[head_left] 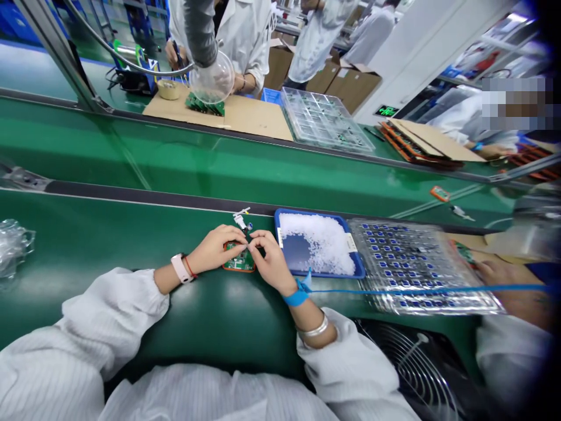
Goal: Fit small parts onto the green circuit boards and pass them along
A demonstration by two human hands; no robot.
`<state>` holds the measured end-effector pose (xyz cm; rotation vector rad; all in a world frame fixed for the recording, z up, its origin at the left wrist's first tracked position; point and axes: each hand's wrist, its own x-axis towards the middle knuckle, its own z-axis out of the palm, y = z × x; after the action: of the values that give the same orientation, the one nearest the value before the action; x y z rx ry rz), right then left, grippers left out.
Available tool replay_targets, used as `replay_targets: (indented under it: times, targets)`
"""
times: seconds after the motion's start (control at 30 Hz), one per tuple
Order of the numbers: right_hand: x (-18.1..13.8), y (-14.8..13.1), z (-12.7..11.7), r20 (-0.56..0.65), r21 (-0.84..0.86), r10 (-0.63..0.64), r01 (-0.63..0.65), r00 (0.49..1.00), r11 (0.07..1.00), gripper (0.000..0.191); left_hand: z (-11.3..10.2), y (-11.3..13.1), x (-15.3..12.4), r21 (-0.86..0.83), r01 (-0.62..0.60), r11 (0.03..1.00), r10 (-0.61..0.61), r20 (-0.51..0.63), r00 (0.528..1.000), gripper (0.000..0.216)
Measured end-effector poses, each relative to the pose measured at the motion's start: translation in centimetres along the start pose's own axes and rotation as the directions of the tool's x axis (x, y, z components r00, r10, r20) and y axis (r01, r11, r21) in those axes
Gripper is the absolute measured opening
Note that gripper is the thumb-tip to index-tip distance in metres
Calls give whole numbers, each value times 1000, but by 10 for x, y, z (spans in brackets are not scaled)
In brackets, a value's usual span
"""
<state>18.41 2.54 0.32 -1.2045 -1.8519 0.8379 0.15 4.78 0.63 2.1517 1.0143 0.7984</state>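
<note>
Green circuit board [239,264] lies flat on the green desk [131,234] in front of the person, mostly under the hands, with only its orange-edged lower part showing; the left hand [214,250] and right hand [272,263] both work at its upper edge. Their fingers [245,245] curl in and meet there, closed narrowly; whether they pinch some small part is hidden. The step in hand looks like close fingertip work on the board, and it calls for steady control, since no fixture shows holding it. A small white plastic fitting [240,221] lies just beyond the board; to the right sit a blue tray [350,263] of white granules [315,240] and a clear blister tray [421,263] of small blue parts [385,245] — a blue wrist strap [297,297] circles the right wrist.
</note>
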Motion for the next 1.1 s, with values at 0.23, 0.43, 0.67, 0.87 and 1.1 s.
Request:
replay_targets:
  times: [0.23,0.43,0.67,0.87,1.1]
  targets:
    - [-2,13,7,46,24,36,-37,998,999,12,6,-4,6,-29,89,996,-87,42,995,13]
    - [-2,15,6,72,-5,61,-61,996,998,11,7,1,9,40,156,987,-158,86,984,14]
    - [2,13,8,77,-33,94,-91,993,995,13,6,3,12,85,218,972,-223,64,973,14]
    - [2,3,-8,8,-17,24,-24,1000,1000,12,4,-6,8,47,138,989,-138,-2,990,10]
    - [7,62,-85,-331,-300,101,-206,938,932,11,1,-10,4,103,91,991,-98,68,993,18]
